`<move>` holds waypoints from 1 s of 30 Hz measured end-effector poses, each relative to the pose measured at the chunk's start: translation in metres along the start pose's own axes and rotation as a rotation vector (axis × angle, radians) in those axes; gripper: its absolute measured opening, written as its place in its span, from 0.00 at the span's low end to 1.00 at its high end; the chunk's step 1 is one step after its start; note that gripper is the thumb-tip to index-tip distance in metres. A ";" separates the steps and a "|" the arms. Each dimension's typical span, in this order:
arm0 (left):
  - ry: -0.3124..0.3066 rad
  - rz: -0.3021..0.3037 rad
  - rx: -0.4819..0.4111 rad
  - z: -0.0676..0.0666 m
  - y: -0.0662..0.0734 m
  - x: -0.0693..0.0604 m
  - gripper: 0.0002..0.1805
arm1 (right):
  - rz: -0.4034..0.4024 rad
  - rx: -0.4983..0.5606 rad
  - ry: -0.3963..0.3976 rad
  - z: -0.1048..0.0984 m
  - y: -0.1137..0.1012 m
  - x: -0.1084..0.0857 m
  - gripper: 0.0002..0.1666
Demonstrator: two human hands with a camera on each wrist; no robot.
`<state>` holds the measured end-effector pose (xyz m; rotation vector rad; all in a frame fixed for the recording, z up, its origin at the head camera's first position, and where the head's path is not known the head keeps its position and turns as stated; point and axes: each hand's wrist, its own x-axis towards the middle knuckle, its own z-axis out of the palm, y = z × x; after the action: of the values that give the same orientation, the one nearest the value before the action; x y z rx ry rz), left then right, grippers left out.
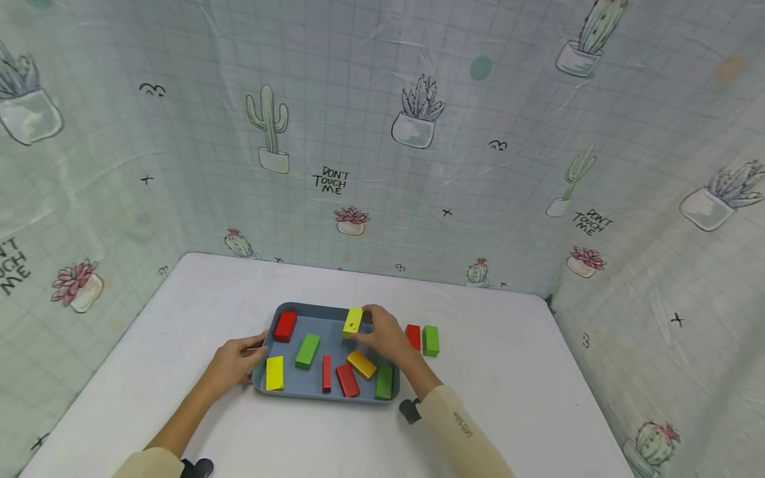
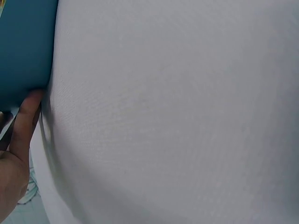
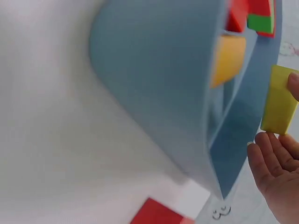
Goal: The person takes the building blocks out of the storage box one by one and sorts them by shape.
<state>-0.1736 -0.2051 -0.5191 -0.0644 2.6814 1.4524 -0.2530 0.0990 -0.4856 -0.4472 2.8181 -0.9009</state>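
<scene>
In the head view, a blue-grey tray [image 1: 335,325] holds red, green, yellow and orange blocks. My left hand [image 1: 232,365] grips the tray's left edge between thumb and fingers; in the left wrist view, the fingers of this hand [image 2: 21,144] touch the tray wall [image 2: 28,51]. My right hand [image 1: 385,335] pinches a yellow block [image 1: 352,321] above the tray's back right part. From the right wrist view, that yellow block [image 3: 279,100] sits between the thumb and fingertips of my right hand [image 3: 282,177], beside the tray wall [image 3: 159,79].
Just right of the tray, a red block [image 1: 413,336] and a green block [image 1: 431,340] stand on the white table [image 1: 490,398]. A curtain printed with cacti [image 1: 370,133] hangs behind the table and along its sides.
</scene>
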 end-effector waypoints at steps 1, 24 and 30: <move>-0.002 0.000 0.000 0.000 0.000 0.000 0.26 | 0.003 -0.001 0.011 -0.003 0.001 0.000 0.42; -0.022 0.009 -0.016 0.003 0.002 0.003 0.27 | 0.081 0.002 0.182 -0.074 0.060 -0.028 0.40; -0.029 0.000 -0.011 0.001 0.004 0.003 0.27 | 0.108 0.006 0.214 -0.092 0.088 -0.039 0.40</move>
<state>-0.1768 -0.2021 -0.5170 -0.0434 2.6507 1.4563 -0.2585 0.2294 -0.4605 -0.2059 2.9956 -0.9883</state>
